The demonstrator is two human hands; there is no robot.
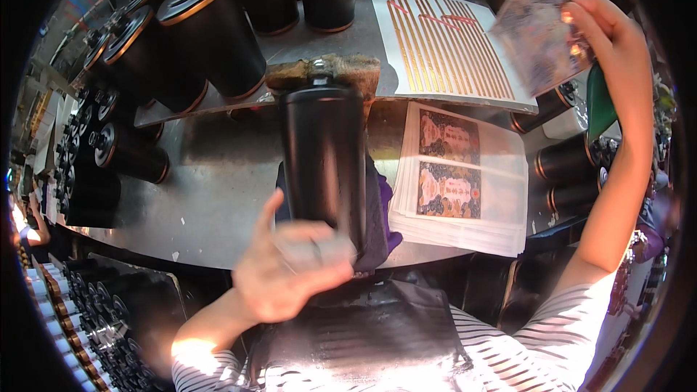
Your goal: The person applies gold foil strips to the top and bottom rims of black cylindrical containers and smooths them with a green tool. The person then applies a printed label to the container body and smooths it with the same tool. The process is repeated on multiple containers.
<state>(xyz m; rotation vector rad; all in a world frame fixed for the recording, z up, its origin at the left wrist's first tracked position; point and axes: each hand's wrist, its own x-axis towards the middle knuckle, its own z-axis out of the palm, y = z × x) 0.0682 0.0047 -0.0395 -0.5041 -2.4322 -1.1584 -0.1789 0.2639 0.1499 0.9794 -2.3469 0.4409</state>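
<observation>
Light is uneven: the metal table (pixel 218 174) shows soft grey sheen, while below it a harsh glare burns out the striped sleeve (pixel 203 363). Left of the table the scene sinks into dark, bent rim. The raised patterned sheet (pixel 541 33) is motion-blurred, perhaps also the left hand (pixel 287 272).

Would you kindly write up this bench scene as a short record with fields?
left hand: left hand at the near end of a black cylinder, a pale scrap in its fingers
right hand: right hand raised, holding a patterned sheet
cylinder: lying on a purple cloth
near it: stack of printed label sheets; sheet of gold strips
behind: more black cylinders on the metal table
</observation>
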